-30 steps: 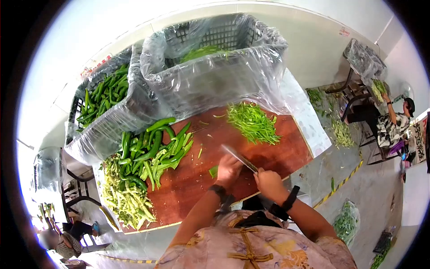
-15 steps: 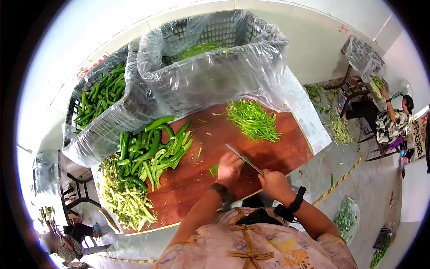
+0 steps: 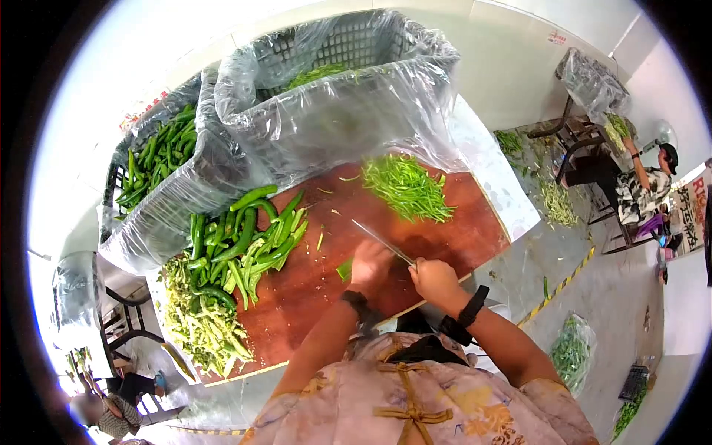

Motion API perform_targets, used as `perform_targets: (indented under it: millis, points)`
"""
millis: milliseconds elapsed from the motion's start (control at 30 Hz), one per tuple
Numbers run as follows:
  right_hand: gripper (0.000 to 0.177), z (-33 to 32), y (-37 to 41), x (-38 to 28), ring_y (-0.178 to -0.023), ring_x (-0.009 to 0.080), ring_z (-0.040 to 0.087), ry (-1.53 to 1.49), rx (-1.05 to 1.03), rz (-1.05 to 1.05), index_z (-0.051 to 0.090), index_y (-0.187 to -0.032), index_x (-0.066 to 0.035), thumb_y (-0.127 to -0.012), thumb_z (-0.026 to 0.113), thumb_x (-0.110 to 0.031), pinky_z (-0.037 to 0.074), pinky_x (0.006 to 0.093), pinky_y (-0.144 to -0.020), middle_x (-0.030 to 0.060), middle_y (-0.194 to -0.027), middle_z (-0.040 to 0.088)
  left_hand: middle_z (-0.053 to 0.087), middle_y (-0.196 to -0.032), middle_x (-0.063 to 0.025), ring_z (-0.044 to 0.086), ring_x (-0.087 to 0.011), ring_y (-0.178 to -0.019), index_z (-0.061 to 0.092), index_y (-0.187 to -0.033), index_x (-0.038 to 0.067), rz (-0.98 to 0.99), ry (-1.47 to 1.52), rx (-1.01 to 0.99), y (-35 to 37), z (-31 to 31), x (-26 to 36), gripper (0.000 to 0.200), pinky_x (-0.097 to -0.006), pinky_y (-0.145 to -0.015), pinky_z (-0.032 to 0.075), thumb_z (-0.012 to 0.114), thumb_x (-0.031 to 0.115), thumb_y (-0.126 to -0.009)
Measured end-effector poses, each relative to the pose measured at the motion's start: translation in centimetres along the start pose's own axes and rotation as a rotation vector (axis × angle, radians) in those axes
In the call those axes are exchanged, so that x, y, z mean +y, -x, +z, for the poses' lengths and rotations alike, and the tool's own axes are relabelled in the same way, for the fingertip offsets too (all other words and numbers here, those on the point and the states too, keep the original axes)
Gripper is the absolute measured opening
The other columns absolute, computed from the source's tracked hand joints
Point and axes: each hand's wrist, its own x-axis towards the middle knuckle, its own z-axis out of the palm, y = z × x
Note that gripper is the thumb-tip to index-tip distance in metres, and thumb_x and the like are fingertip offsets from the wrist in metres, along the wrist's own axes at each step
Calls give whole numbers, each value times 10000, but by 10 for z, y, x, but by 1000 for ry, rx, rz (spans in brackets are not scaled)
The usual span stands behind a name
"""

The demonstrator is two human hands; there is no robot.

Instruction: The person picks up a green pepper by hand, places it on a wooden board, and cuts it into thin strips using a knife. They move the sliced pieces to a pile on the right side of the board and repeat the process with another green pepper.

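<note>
My right hand (image 3: 436, 283) is closed around the handle of a knife (image 3: 382, 242), whose thin blade points up and left over the red-brown board (image 3: 319, 311). Close to the blade, my left hand (image 3: 372, 265) is blurred and curled down on the board, with a green pepper piece (image 3: 345, 269) sticking out at its left side. Beyond the knife lies a heap of thin green pepper shreds (image 3: 409, 190). On the left of the board, split and whole green peppers (image 3: 248, 241) are piled up. Pale pepper cores and seeds (image 3: 200, 326) sit beside them at the board's left edge.
Two plastic-lined crates stand behind the board: one crate (image 3: 341, 111) contains green shreds, the other whole peppers (image 3: 159, 159). A person (image 3: 644, 189) sits at the right, another person (image 3: 115, 415) at lower left. A bag of greens (image 3: 572, 352) lies on the floor.
The whole view has shifted slightly, so the board, crates and hands appear a little further up and left. My left hand has become blurred beside the blade. The knife remains in my right hand.
</note>
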Motion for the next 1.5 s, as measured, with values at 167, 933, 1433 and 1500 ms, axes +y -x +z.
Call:
perform_targets:
  millis: [167, 933, 1433, 1500]
  points:
    - [271, -14, 19, -3, -640, 398, 615, 37, -95, 85, 584, -778, -5, -883, 524, -248, 492, 491, -574, 221, -662, 610, 598, -898, -74, 553, -294, -889, 635, -828, 89, 5, -37, -18, 3, 4, -4, 186, -402, -760, 462, 583, 32, -659]
    - [243, -15, 24, 3, -653, 398, 611, -11, -73, 100, 589, -810, -19, -881, 539, -246, 481, 494, -603, 214, -673, 614, 557, -842, -90, 526, -307, -821, 600, -809, 80, 7, -50, 1, 3, 3, -2, 129, -415, -723, 446, 576, 54, -684]
    - [273, 25, -17, 1, -610, 401, 598, -44, 55, 67, 582, -804, -8, -890, 524, -260, 478, 495, -566, 220, -650, 600, 603, -895, -64, 554, -296, -873, 639, -859, 103, -59, 14, -8, 3, 4, -3, 174, -401, -756, 462, 613, 67, -691]
    - [277, 25, -18, 3, -613, 403, 596, -46, 64, 86, 583, -803, -7, -892, 522, -262, 478, 493, -566, 222, -649, 597, 615, -909, -59, 557, -301, -903, 649, -858, 106, -97, 25, -27, 6, 5, -4, 155, -404, -784, 465, 629, 77, -707]
